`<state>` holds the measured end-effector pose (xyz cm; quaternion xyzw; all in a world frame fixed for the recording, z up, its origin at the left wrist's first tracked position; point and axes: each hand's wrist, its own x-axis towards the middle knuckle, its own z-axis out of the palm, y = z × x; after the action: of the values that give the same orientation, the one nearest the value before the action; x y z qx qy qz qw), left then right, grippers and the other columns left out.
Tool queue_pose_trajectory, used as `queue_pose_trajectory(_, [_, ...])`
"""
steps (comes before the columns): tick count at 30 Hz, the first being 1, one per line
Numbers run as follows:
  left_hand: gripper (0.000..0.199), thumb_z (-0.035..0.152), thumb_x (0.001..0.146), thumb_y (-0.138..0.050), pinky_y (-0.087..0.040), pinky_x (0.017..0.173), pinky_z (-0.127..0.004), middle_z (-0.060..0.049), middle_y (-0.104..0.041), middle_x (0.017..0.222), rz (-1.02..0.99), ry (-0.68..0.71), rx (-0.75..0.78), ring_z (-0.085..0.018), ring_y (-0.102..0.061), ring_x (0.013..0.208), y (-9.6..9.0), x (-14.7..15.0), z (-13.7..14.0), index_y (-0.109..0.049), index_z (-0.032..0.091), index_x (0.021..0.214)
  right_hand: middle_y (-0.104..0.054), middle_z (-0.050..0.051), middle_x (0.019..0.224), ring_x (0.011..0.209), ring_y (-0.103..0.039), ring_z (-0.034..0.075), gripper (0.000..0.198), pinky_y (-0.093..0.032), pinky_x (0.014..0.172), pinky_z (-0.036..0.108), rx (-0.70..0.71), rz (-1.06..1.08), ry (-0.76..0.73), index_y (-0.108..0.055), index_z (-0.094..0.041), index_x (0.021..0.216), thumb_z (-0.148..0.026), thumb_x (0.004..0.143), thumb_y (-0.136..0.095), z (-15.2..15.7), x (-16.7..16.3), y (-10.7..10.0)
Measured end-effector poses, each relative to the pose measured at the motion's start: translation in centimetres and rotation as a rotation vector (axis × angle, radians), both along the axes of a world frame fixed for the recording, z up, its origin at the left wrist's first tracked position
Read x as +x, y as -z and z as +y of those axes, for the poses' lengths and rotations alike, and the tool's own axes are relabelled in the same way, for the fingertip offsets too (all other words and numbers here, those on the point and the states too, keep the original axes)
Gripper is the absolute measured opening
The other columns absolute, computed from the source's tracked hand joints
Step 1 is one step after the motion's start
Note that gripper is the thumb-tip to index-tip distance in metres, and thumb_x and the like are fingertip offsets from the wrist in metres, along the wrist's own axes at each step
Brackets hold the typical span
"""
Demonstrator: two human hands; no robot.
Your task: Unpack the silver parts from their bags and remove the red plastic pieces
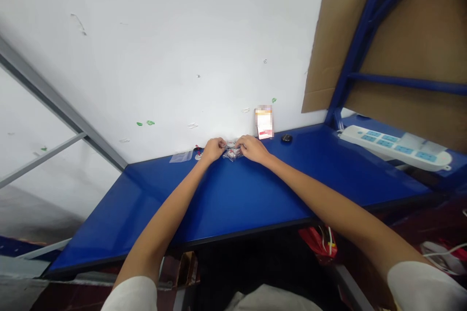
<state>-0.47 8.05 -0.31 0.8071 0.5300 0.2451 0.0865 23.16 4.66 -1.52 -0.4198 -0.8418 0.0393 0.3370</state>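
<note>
Both arms reach to the back of the blue table, close to the white wall. Between my hands lies a clear plastic bag (232, 153) with small white and red pieces inside, too small to name. My left hand (214, 149) pinches the bag's left side with bent fingers. On the other side, my right hand (252, 147) has its fingers closed on the bag's right edge. Just left of my left hand is a small white item with a red cord (198, 155). A flat clear plastic bag (181, 157) lies farther left.
A lit phone (264, 124) leans against the wall behind my right hand. To its right sits a small round black object (286, 138). A white power strip (396, 147) with blue sockets is at the right. The blue table (233, 204) ends at a dark front edge.
</note>
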Motion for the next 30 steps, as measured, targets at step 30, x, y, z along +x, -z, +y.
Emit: queue_pose_trajectory(30, [0.027,0.036,0.101,-0.055,-0.05,0.1,-0.048,-0.015,-0.075,0.107,0.103,-0.118,0.195,-0.033,-0.065,0.105,1.3,-11.4,-3.0,-0.077,0.02,0.104,-0.082,0.004,0.102,0.101,-0.073,0.023,0.039,-0.052,0.096,0.036,0.045,0.104,-0.104,-0.082,-0.023,0.09,0.004,0.088,-0.054,-1.1,-1.6,-0.1])
